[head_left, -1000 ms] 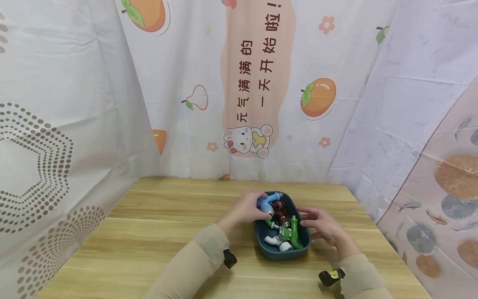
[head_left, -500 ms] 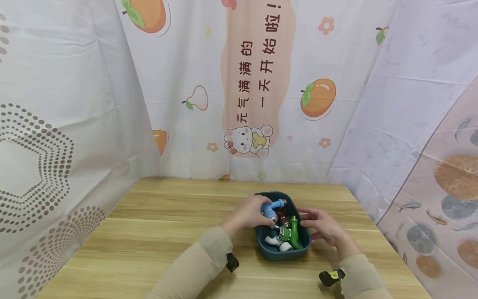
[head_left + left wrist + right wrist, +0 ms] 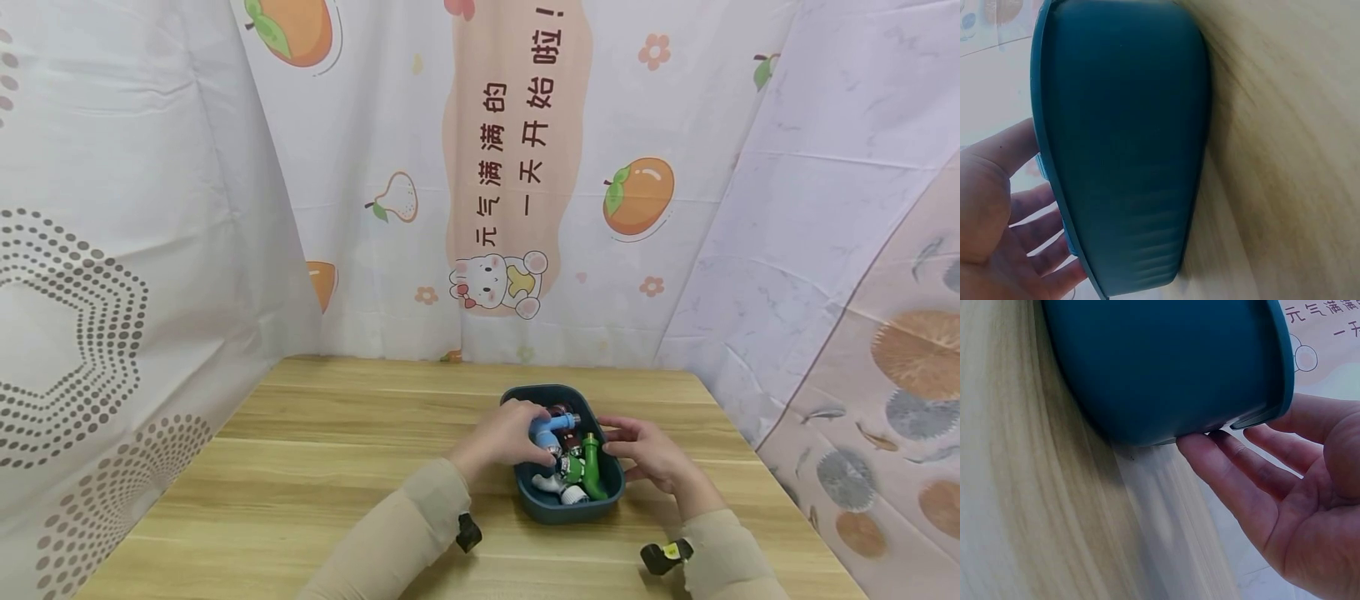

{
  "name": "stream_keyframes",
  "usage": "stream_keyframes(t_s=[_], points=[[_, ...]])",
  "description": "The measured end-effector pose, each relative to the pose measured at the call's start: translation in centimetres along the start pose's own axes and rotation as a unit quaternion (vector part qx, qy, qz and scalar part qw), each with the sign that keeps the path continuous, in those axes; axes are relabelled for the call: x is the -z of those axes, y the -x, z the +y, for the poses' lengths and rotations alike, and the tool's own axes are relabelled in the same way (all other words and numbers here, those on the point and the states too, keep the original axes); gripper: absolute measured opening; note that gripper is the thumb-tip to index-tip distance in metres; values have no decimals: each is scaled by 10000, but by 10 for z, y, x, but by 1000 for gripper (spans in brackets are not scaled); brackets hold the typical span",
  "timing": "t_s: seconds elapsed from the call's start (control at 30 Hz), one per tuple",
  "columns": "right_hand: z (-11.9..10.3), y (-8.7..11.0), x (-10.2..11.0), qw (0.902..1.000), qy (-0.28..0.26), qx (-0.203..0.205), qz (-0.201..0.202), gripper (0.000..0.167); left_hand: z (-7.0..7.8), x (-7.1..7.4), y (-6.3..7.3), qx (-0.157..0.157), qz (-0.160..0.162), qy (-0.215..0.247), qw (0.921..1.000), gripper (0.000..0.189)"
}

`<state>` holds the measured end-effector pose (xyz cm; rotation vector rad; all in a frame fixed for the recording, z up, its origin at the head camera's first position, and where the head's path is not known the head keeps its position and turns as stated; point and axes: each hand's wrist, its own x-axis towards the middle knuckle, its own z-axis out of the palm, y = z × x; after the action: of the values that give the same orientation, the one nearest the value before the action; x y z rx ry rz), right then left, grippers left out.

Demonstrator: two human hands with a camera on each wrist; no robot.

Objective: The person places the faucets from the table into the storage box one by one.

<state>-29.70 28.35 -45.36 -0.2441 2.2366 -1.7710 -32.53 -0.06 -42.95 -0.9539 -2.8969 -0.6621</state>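
Observation:
In the head view a dark teal plastic basin [image 3: 564, 512] stands on the table, holding several taps. My left hand [image 3: 507, 435] reaches over its left rim and grips a blue tap [image 3: 558, 423] with a metal threaded end. Most of that grip is hidden behind the basin wall in the left wrist view. Around the blue tap lie a dark red tap [image 3: 573, 443], a green tap [image 3: 592, 471] and a white tap [image 3: 550, 483]. My right hand [image 3: 648, 452] holds the basin's right side, thumb at the rim and fingers against the outer wall in the right wrist view.
The wooden table [image 3: 337, 442] reaches back to a printed curtain [image 3: 375, 267]. Curtains also hang at the left and right. A black wrist camera [image 3: 468, 532] sits on the left sleeve, another black camera [image 3: 662, 558] on the right sleeve.
My left hand has moved the blue tap toward me and slightly right inside the basin, uncovering part of the dark red tap behind. The right hand and the basin stay put.

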Motion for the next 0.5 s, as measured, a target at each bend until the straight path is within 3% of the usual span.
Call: stream_keyframes(t_s=[0.5], points=[[-2, 1, 0, 10000, -15, 34, -5, 62, -4, 2, 2, -353, 26, 363, 9987, 62]])
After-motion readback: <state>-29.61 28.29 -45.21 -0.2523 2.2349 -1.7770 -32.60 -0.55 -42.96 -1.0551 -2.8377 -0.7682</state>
